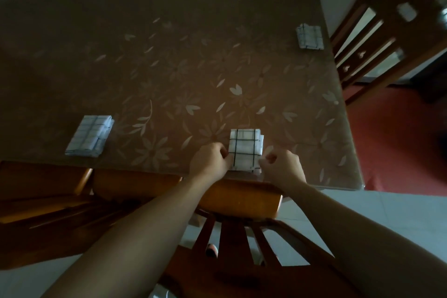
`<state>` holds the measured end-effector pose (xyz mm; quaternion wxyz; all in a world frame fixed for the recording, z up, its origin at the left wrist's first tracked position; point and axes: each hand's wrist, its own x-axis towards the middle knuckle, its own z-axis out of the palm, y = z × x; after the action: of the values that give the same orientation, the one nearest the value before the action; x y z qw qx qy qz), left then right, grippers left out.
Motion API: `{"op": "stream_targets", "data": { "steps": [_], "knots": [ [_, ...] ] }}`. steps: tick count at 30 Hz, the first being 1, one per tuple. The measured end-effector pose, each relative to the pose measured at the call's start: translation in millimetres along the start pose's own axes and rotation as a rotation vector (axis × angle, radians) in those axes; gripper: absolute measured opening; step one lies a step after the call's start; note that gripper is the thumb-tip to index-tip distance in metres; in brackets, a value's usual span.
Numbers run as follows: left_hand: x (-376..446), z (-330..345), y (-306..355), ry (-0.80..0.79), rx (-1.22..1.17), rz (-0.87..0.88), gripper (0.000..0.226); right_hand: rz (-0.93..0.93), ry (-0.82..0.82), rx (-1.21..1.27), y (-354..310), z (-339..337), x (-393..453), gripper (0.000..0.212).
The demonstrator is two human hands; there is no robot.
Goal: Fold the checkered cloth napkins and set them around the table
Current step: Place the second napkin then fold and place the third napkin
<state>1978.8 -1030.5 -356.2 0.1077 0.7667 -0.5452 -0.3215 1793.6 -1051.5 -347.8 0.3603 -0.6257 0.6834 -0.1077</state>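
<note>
Brown floral tablecloth [169,68] covers the table; over a wooden chair back [242,201], the left hand [210,161] and right hand [283,169], fingers curled, pinch a folded checkered napkin [245,150] at the near edge. Two folded napkins lie left [90,135] and far right [310,36].

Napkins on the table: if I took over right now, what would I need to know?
Left hand: fingers curled, touching the near napkin's left edge.
Right hand: fingers curled at its right edge; I can't tell whether it grips.
That napkin lies folded at the table's near edge, above a chair.
Done: folded napkins at near left and far right.
Left: let go, then set any remaining places.
</note>
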Motion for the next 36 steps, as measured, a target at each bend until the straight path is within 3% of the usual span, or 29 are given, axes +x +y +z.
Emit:
{"op": "stream_targets", "data": {
  "steps": [3, 4, 6, 9, 13, 23, 36],
  "knots": [
    [0.0, -28.8, 24.7, 0.064, 0.216, 0.122, 0.022, -0.071, 0.081, -0.262, 3.0, -51.6, -6.6, 0.016],
    [-0.1, -36.9, 35.6, 0.099, 0.275, 0.169, 0.025, -0.125, 0.121, -0.378, 8.9, -72.7, -8.1, 0.028],
    [-2.0, -48.7, 62.0, 0.128, 0.317, 0.249, 0.040, -0.210, 0.204, -0.531, 22.3, -116.7, -10.9, 0.042],
    [-16.6, -54.8, 110.6, 0.152, 0.278, 0.263, 0.054, -0.239, 0.271, -0.622, 41.5, -179.6, -16.8, 0.045],
    [-51.5, -42.4, 171.2, 0.273, 0.292, 0.263, 0.054, -0.270, 0.332, -0.593, 78.4, -250.3, -28.8, 0.045],
    [-100.1, 22.2, 318.9, 0.314, 0.177, 0.170, 0.052, -0.389, 0.321, -0.514, 155.7, -368.9, -26.2, 0.043],
    [42.1, 48.5, 398.2, 0.402, 0.288, 0.042, 0.055, -0.596, 0.251, -0.583, 152.3, -445.7, 158.5, 0.041]
  ]
}}
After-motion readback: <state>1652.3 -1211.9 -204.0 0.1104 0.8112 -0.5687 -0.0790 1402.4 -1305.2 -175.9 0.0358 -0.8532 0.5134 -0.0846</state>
